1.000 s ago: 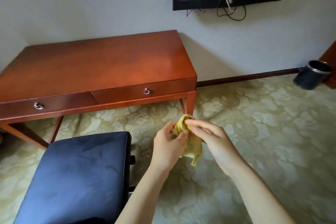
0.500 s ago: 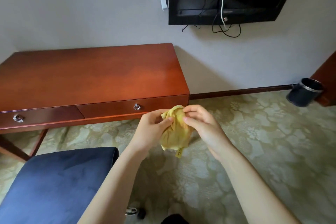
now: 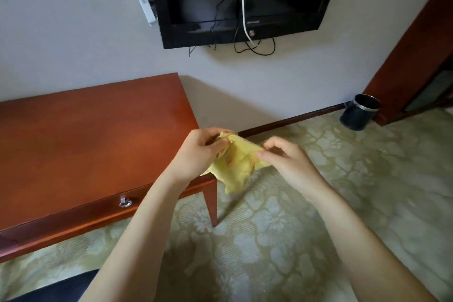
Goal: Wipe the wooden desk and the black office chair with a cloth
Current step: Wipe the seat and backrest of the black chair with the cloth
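We hold the yellow cloth (image 3: pixel 236 162) stretched between our left hand (image 3: pixel 198 152) and right hand (image 3: pixel 286 162), both pinching it. The wooden desk (image 3: pixel 93 144) lies left, nearer the left hand; that dark sliver bottom-left is probably the chair (image 3: pixel 61 289).

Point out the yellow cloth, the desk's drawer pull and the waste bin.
yellow cloth (image 3: pixel 236 163): head view, middle of the spread fabric.
drawer pull (image 3: pixel 125 202): head view, the metal ring.
waste bin (image 3: pixel 358 115): head view, its dark side wall.
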Demonstrator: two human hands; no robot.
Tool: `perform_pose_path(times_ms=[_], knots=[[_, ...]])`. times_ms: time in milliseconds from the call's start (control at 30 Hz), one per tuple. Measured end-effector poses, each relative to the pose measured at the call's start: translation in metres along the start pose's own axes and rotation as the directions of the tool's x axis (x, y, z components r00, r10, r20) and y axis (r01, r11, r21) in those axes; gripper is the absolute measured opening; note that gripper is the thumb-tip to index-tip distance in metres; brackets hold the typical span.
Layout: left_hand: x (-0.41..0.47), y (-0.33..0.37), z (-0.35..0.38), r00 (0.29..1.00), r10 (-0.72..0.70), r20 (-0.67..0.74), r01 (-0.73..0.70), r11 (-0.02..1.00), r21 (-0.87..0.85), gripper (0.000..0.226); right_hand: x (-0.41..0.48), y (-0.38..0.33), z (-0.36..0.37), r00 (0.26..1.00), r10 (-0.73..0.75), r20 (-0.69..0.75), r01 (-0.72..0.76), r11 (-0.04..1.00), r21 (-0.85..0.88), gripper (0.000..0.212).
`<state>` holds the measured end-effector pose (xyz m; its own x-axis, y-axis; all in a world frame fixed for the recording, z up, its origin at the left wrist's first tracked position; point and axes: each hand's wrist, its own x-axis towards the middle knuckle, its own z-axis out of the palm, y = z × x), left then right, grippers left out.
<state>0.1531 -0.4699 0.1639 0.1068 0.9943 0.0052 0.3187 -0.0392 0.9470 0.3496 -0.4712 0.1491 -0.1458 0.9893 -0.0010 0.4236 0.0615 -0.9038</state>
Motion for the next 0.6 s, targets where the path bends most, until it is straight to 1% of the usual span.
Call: perform_pose_path(times_ms=[67, 100, 167, 233, 300, 333, 367, 433, 500, 533, 567, 600], knots=[[0.021, 0.005, 0.01, 0.995, 0.055, 0.087, -0.059, 0.997, 0.042, 0.02, 0.013, 0.007, -0.021, 1.0, 0.022, 0.007, -0.022, 1.0, -0.008, 0.017], [0.039, 0.007, 0.019, 0.988, 0.074, 0.135, -0.083, 0.994, 0.068, 0.02, 0.022, 0.014, -0.034, 0.998, 0.054, -0.015, -0.053, 0.998, 0.022, 0.014], [0.066, 0.011, 0.034, 0.976, 0.07, 0.206, -0.093, 0.99, 0.104, 0.02, 0.036, 0.025, -0.052, 0.995, 0.089, -0.055, -0.085, 0.994, 0.075, 0.01], [0.097, 0.017, 0.053, 0.954, 0.038, 0.296, -0.059, 0.996, 0.065, 0.022, 0.049, 0.041, -0.069, 0.986, 0.059, -0.156, -0.056, 0.998, 0.023, 0.014], [0.13, 0.023, 0.078, 0.932, 0.0, 0.361, 0.018, 0.999, -0.046, 0.022, 0.067, 0.06, -0.089, 0.965, 0.013, -0.26, -0.022, 0.999, -0.031, 0.015], [0.145, 0.024, 0.09, 0.92, -0.021, 0.392, 0.053, 0.996, -0.073, 0.021, 0.076, 0.069, -0.098, 0.953, 0.003, -0.303, -0.006, 1.0, -0.006, 0.015], [0.159, 0.026, 0.103, 0.91, -0.027, 0.413, 0.05, 0.998, -0.045, 0.021, 0.086, 0.077, -0.107, 0.941, 0.012, -0.338, -0.002, 1.0, 0.028, 0.015], [0.187, 0.028, 0.126, 0.891, -0.037, 0.452, -0.016, 0.993, 0.113, 0.024, 0.108, 0.092, -0.127, 0.934, 0.04, -0.356, -0.005, 0.995, 0.098, 0.014], [0.229, 0.039, 0.156, 0.869, -0.058, 0.492, -0.061, 0.973, 0.222, 0.022, 0.142, 0.108, -0.161, 0.932, 0.078, -0.354, -0.026, 0.988, 0.15, 0.014], [0.245, 0.044, 0.164, 0.864, -0.065, 0.499, -0.058, 0.972, 0.228, 0.02, 0.155, 0.111, -0.172, 0.93, 0.114, -0.35, -0.044, 0.979, 0.201, 0.014], [0.273, 0.053, 0.179, 0.857, -0.072, 0.51, -0.039, 0.978, 0.203, 0.018, 0.175, 0.118, -0.194, 0.921, 0.185, -0.342, -0.079, 0.95, 0.302, 0.013], [0.297, 0.061, 0.192, 0.851, -0.091, 0.517, 0.011, 0.988, 0.157, 0.017, 0.193, 0.127, -0.214, 0.919, 0.272, -0.286, -0.127, 0.89, 0.439, 0.01]])
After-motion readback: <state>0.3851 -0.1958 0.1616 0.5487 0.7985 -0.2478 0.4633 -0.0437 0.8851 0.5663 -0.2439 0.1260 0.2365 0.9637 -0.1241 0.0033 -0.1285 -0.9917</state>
